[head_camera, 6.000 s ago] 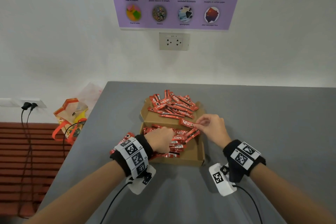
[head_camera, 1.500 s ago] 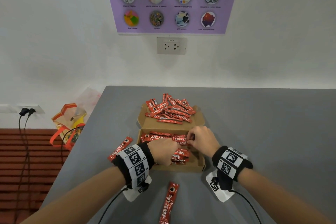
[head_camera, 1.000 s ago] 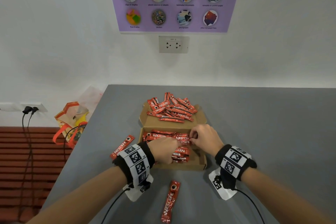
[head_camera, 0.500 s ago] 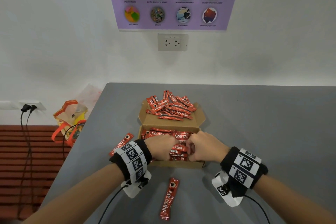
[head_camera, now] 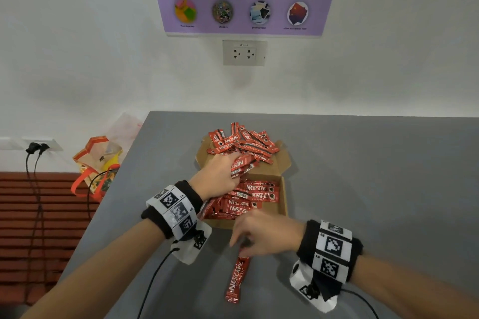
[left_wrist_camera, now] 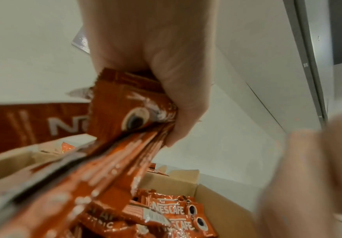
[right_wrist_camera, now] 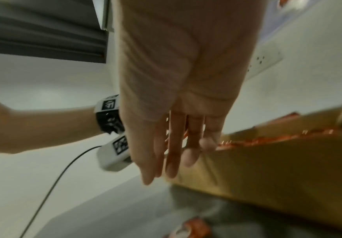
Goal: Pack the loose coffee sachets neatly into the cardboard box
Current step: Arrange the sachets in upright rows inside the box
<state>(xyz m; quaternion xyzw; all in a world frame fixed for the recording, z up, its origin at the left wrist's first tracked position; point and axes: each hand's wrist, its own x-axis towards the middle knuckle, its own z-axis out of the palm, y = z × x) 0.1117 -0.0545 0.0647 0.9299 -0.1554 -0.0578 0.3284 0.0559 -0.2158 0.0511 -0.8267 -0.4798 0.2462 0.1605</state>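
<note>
The open cardboard box [head_camera: 283,197] sits mid-table, with red Nescafe sachets [head_camera: 248,199] lying flat in its tray. More loose sachets [head_camera: 241,141] are heaped on its back lid flap. My left hand [head_camera: 225,166] reaches over the flap and grips a bundle of sachets [head_camera: 243,166]. The left wrist view shows that bundle of sachets [left_wrist_camera: 133,119] clamped between fingers and thumb above the box [left_wrist_camera: 217,198]. My right hand [head_camera: 246,241] hovers with straight fingers over the top end of a single sachet [head_camera: 237,277] lying in front of the box. Contact with it is unclear.
The grey table [head_camera: 375,176] ends at a left edge beside my left arm. An orange bag [head_camera: 97,163] and black cables [head_camera: 36,189] lie on the floor beyond it. The white wall with a socket [head_camera: 244,52] stands behind the table.
My left hand left the tray, moved back to the lid flap and now grips a bundle of sachets. My right hand pulled out of the box toward the lone sachet in front.
</note>
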